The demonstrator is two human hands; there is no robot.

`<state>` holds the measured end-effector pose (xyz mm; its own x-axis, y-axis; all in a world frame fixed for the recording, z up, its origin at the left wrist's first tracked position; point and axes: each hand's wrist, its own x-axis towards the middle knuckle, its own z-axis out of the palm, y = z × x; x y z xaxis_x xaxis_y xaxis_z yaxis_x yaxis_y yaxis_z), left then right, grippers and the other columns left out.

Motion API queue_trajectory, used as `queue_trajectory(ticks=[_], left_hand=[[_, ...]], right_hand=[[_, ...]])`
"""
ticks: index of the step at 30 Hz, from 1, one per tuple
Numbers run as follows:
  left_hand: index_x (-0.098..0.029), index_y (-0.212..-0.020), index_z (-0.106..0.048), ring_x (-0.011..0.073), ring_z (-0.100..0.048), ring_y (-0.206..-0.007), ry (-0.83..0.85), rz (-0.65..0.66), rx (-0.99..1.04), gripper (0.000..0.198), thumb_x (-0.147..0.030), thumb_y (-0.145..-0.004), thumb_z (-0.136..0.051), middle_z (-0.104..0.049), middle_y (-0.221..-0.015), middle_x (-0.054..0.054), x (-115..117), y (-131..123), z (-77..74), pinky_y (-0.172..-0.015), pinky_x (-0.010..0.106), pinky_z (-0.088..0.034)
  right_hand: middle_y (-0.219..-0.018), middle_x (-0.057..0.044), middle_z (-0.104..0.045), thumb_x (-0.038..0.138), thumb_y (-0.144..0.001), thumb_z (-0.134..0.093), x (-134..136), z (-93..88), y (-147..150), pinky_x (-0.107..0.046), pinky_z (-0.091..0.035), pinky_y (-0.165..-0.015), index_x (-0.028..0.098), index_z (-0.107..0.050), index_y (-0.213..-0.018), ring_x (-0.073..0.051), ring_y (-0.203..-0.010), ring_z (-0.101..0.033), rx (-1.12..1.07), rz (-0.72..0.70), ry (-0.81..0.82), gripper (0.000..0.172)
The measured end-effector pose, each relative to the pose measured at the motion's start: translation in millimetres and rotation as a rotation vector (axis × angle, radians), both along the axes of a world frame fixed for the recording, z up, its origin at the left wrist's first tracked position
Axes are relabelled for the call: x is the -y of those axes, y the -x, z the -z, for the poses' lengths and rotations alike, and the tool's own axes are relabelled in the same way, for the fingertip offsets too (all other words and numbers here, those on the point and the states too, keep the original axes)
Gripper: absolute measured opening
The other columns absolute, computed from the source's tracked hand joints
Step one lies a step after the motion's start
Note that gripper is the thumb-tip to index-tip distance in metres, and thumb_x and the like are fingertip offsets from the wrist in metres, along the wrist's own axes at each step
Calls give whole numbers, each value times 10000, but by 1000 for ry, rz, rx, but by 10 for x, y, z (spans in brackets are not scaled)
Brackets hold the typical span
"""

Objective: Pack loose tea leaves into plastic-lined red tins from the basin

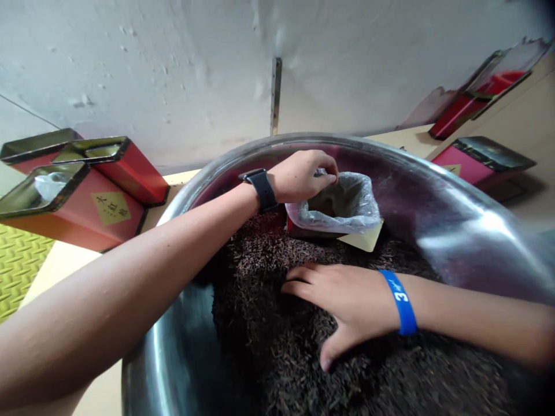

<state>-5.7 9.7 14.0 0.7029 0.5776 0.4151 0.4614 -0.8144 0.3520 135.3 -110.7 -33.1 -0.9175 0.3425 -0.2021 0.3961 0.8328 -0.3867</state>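
A big metal basin holds a heap of dark, dry loose tea leaves. At its far side a tea tin sits in the leaves, lined with a clear plastic bag folded over its rim. Wearing a black watch, my left hand has its fingers curled over the tin's back left rim, closed on the bag's edge. My right hand, with a blue wristband, rests palm down on the leaves in front of the tin. Its thumb stands apart and its fingertips are partly sunk in the leaves.
Left of the basin stand several red tins without lids, one with plastic inside. A pink tin and a red tin are at the right. Behind rises a grey wall with a metal strip.
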Motion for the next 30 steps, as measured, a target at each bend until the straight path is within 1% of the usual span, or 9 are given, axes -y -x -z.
queue_trajectory(ticks=[4,7,10,13,16,18,23,26,30], left_hand=[[-162,-898,-639,115,-555,-844,37,-4,-13,213,-222,-809,-454,-645,-912,13,16,4,-25,-802,238,-419],[-138,-916,-632,106,-565,-802,133,4,25,226,-225,-811,-453,-651,-892,25,32,9,-49,-752,225,-431],[-112,-961,-603,102,-573,-814,258,44,75,241,-188,-809,-432,-646,-911,45,35,13,-67,-739,213,-439],[-103,-1002,-578,112,-572,-861,308,79,80,269,-144,-801,-406,-637,-955,59,28,15,-79,-771,227,-439],[-100,-1001,-578,118,-569,-871,300,70,70,279,-135,-798,-389,-638,-957,58,17,20,-82,-790,238,-437],[-103,-997,-582,113,-567,-871,286,72,83,284,-134,-800,-379,-638,-956,53,6,27,-76,-798,231,-433],[-113,-1005,-579,108,-566,-875,308,81,89,285,-148,-810,-373,-633,-971,51,-18,50,-58,-774,213,-434],[-110,-1008,-571,114,-571,-865,325,66,70,275,-167,-817,-382,-634,-961,60,-14,54,-59,-755,222,-440],[-102,-990,-573,107,-574,-853,326,69,75,256,-171,-809,-405,-638,-942,61,-2,49,-61,-752,210,-444]], right_hand=[[-835,-66,-620,560,-754,-489,82,-46,47,-304,-433,-631,180,-576,-942,-199,-732,-595,116,-1,-21,433],[-745,-24,-622,527,-793,-454,86,-184,50,-265,-392,-557,199,-573,-844,-163,-643,-587,93,-46,-10,352],[-788,-22,-613,460,-829,-447,-15,-367,3,-244,-398,-591,186,-561,-876,-136,-689,-571,-110,51,-91,301],[-878,-57,-598,424,-832,-471,-210,-511,-107,-274,-419,-712,158,-555,-950,-151,-794,-551,-368,265,-354,303],[-1094,-111,-544,418,-782,-546,-368,-564,-215,-384,-370,-886,147,-544,-1051,-228,-1009,-492,-432,420,-625,381],[-1160,-114,-513,380,-780,-556,-377,-558,-235,-415,-342,-929,152,-538,-1082,-244,-1077,-454,-448,438,-668,379],[-919,-62,-600,289,-847,-465,-117,-416,-91,-296,-421,-813,150,-582,-973,-147,-880,-529,-412,142,-340,221],[-1042,-82,-574,450,-811,-487,9,-241,-25,-298,-414,-823,166,-544,-1111,-173,-950,-518,-133,-57,-99,418],[-1046,-121,-557,642,-580,-604,32,-123,-48,-331,-403,-816,120,-545,-1111,-226,-916,-526,64,-47,31,746]])
